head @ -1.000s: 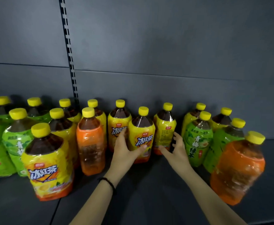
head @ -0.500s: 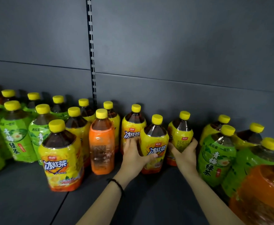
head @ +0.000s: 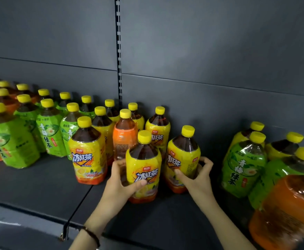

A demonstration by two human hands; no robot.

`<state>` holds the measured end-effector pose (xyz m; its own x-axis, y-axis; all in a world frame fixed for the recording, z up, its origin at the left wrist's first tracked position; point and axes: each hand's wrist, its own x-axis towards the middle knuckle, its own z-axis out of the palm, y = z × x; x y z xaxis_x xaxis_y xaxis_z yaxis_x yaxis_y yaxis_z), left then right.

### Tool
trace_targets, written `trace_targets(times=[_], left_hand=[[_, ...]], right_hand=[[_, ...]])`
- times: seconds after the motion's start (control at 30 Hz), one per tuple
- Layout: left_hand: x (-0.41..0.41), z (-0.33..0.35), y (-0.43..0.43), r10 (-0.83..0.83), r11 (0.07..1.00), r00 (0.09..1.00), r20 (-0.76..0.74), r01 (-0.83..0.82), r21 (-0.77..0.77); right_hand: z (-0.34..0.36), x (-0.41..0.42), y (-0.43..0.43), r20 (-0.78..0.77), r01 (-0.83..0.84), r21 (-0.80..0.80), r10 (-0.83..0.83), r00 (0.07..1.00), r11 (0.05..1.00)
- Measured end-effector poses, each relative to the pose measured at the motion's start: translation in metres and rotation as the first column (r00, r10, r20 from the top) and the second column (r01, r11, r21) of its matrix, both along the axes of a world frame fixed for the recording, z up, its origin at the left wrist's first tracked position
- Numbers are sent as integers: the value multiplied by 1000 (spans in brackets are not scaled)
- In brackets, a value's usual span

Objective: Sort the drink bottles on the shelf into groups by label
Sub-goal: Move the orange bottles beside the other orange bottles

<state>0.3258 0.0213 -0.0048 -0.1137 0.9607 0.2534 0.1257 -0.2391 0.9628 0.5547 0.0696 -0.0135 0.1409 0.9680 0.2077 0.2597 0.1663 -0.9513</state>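
Bottles stand in three clusters along a shelf [head: 39, 186] backed by a wall panel [head: 210, 51].

The left cluster [head: 46, 134] runs in rows from the shelf's left end towards the slotted upright [head: 118, 51]. The middle cluster [head: 157, 129] stands just beside it, below that upright. Foremost in the middle is the front bottle [head: 144, 170], with the left hand [head: 119, 186] round its left side. Just to its right and slightly behind is the neighbouring bottle [head: 183, 156], with the right hand [head: 199, 179] round its right side. Bare shelf separates these from the right cluster [head: 244, 165], whose nearest bottle [head: 288, 210] is at the right edge.
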Motion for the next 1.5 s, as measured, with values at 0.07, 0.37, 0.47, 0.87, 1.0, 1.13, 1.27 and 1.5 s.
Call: trace_targets(times=[0.07, 0.37, 0.47, 0.87, 1.0, 1.13, 1.27, 1.5], left_hand=[[-13, -1, -11, 42, 999, 999, -2, -42, 14], [-44, -9, -26, 125, 992, 992, -16, -125, -28], [-44, -9, -27, 124, 991, 992, -11, -124, -42], [-80, -4, -34, 118, 992, 993, -4, -118, -49], [-106, -1, -44, 114, 992, 993, 39, -112, -54], [-131, 1, -54, 87, 995, 995, 43, -84, -53], [-140, 5, -54, 12, 998, 1000, 26, -10, -60], [-142, 8, -45, -44, 997, 997, -56, 40, -66]], right_hand=[[4, -9, -1, 1, -91, -20, 91, 996, 996], [18, -40, 20, 191, -202, 11, 196, 962, 979], [20, -47, 33, 260, -200, -11, 196, 946, 980], [22, -70, 38, 307, -16, 75, -8, 952, 997], [28, -97, 15, 176, 154, 214, -193, 965, 965], [19, -137, -10, 32, 53, 334, -67, 997, 941], [11, -186, -5, 94, 32, 300, -63, 994, 953], [9, -220, 20, 69, 271, 282, -301, 951, 920]])
